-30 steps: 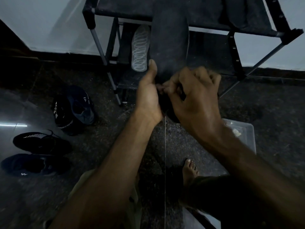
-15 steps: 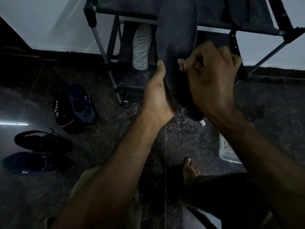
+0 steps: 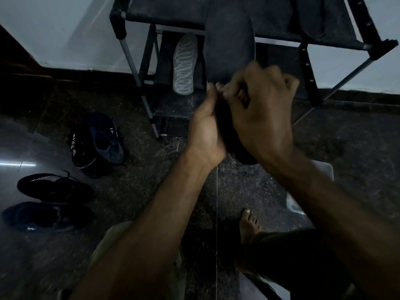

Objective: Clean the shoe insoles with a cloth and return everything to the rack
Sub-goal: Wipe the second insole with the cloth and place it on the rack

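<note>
1. A dim room with a dark speckled stone floor [image 3: 134,109] and a pale wall along the top of the frame; a black shoe rack [image 3: 337,37] stands at upper centre.
2. The dark insole [image 3: 229,46] is held upright in the centre, its upper end overlapping the rack's top shelf in the picture.
3. The left hand [image 3: 204,128] grips the insole's lower left edge, thumb along it.
4. The right hand [image 3: 259,109] has its fingers curled against the insole's face. It is presumably bunched on the cloth, though no cloth shows, so I cannot tell.
5. A pale patterned insole [image 3: 184,64] leans on a lower shelf, and three dark sneakers [image 3: 54,187] lie at the left.
6. Risk: a hard rub could bend the flexible insole or twist it out of the one-sided grip (the poor light may also hide missed dirt).
</note>
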